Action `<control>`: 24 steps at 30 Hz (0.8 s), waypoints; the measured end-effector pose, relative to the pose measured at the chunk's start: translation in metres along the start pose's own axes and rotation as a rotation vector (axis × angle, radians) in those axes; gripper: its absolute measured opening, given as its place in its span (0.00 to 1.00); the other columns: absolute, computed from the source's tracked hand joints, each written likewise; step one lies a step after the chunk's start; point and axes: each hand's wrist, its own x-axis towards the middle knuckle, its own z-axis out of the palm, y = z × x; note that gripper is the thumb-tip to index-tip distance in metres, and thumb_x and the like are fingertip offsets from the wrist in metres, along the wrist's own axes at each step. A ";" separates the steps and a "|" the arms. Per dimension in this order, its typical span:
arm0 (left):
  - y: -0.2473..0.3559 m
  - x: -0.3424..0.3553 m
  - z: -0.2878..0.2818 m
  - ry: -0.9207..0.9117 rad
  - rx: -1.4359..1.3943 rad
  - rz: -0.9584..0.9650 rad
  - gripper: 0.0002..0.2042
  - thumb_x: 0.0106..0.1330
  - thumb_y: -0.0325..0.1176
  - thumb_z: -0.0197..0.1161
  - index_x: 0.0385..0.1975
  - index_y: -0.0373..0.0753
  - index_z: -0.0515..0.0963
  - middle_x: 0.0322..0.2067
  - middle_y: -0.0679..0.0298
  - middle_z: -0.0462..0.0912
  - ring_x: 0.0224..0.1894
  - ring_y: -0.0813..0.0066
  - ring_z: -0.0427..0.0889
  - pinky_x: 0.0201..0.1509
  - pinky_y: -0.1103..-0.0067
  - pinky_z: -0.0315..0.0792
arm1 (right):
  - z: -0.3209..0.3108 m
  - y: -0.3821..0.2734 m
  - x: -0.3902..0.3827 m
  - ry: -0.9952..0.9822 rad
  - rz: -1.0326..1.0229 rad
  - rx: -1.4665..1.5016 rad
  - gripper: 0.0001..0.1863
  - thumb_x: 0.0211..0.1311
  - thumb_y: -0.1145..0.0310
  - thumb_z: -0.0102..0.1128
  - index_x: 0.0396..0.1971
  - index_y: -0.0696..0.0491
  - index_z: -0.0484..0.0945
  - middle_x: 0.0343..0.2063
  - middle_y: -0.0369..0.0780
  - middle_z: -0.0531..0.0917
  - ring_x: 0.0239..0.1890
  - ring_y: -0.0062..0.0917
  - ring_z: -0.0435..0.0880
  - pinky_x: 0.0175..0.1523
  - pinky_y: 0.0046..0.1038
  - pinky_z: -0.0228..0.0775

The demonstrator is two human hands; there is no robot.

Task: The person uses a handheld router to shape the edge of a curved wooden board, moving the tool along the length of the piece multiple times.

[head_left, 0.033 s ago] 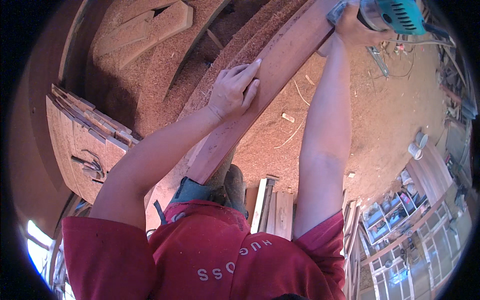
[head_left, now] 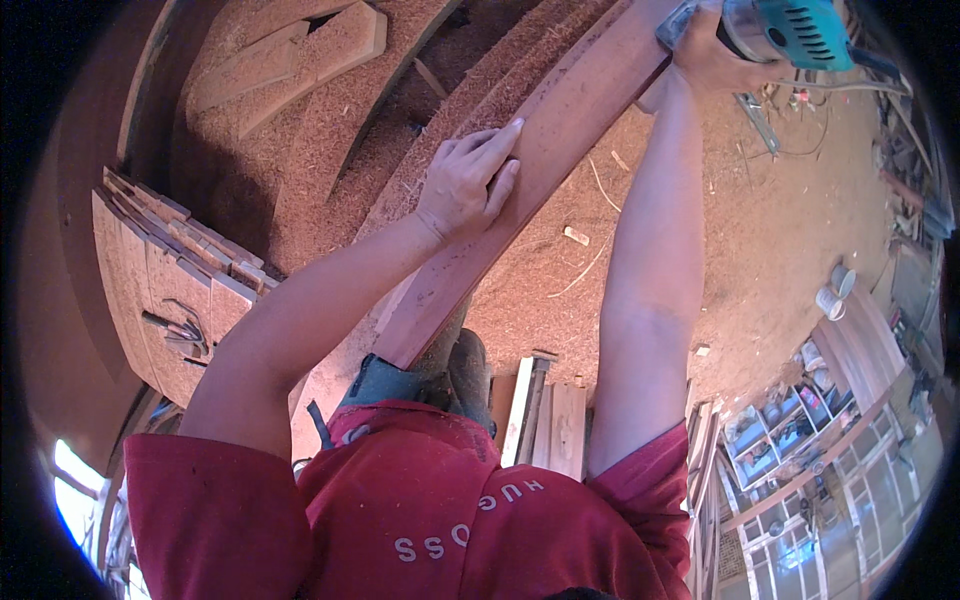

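Observation:
A long reddish-brown wooden board [head_left: 560, 130] slants from my waist up to the top right. My left hand [head_left: 468, 180] rests on its upper face, index finger stretched along it and thumb apart, gripping nothing. At the far end, my right hand [head_left: 708, 55] is wrapped round the lower part of a teal corded power tool [head_left: 800, 32], which looks like a router. The tool's grey base meets the board's far part. The top edge of the picture cuts off part of the tool, and the cutter is hidden.
Curved, sawdust-covered timber pieces [head_left: 320, 80] lie beyond the board. Stacked planks [head_left: 150, 290] with hand tools on top stand at left. Shavings and offcuts [head_left: 576, 235] litter the floor. White buckets [head_left: 830, 302] and a compartmented tray [head_left: 775, 440] are at right.
My right hand and the teal power tool have shifted very slightly to the right. The left hand and the board are unchanged.

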 end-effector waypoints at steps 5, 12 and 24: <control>0.000 0.000 0.000 0.011 0.000 0.003 0.25 0.73 0.35 0.58 0.68 0.36 0.70 0.56 0.55 0.84 0.57 0.56 0.82 0.58 0.63 0.72 | 0.003 0.003 0.006 0.019 -0.056 0.073 0.51 0.44 0.52 0.82 0.65 0.64 0.68 0.57 0.57 0.78 0.61 0.49 0.78 0.66 0.46 0.69; -0.002 -0.001 0.000 0.015 0.007 0.004 0.24 0.73 0.35 0.59 0.68 0.36 0.71 0.56 0.55 0.83 0.57 0.56 0.82 0.58 0.63 0.72 | 0.010 0.001 0.007 0.025 -0.028 0.049 0.51 0.44 0.53 0.83 0.64 0.64 0.68 0.57 0.58 0.78 0.61 0.49 0.79 0.65 0.46 0.69; 0.001 0.001 -0.003 -0.001 -0.012 -0.016 0.24 0.73 0.35 0.59 0.68 0.35 0.71 0.54 0.53 0.83 0.56 0.55 0.81 0.59 0.63 0.71 | 0.016 0.003 0.016 0.007 -0.058 0.026 0.54 0.44 0.49 0.83 0.66 0.66 0.65 0.59 0.58 0.74 0.61 0.50 0.76 0.65 0.47 0.69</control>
